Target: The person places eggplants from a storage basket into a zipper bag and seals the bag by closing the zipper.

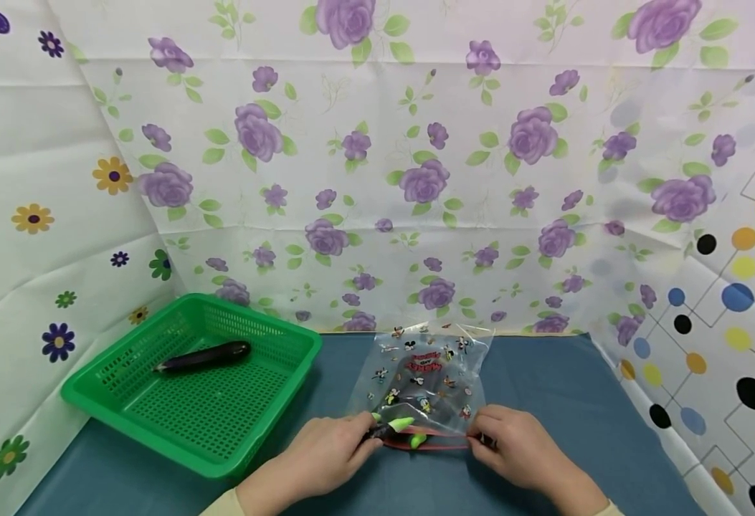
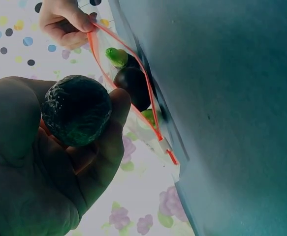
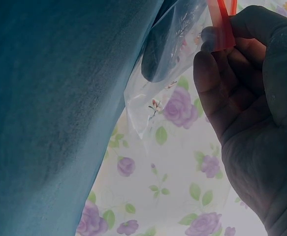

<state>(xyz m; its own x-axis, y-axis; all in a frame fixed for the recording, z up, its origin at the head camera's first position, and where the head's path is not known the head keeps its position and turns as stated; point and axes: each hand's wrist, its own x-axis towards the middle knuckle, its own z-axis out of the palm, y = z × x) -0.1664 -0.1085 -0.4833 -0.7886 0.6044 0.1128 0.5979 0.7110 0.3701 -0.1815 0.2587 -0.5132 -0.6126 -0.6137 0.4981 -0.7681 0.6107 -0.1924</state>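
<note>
My left hand (image 1: 328,450) grips a dark eggplant (image 1: 383,431), its pale green stem end pointing at the bag mouth. The left wrist view shows this eggplant's round blunt end (image 2: 77,110) between thumb and fingers. My right hand (image 1: 519,443) pinches the red zip edge (image 3: 223,24) of a clear zip bag (image 1: 429,373) printed with cartoon figures. The bag lies on the table with its mouth apart, facing me. Inside are dark eggplants (image 2: 133,88) with green stem ends (image 2: 116,56), partly hidden by the printed plastic.
At the left stands a green plastic basket (image 1: 212,466) with one long dark eggplant (image 1: 206,356) in it. A blue cloth (image 1: 545,380) covers the table. Floral sheets (image 1: 377,179) hang behind, with patterned sheets on both sides.
</note>
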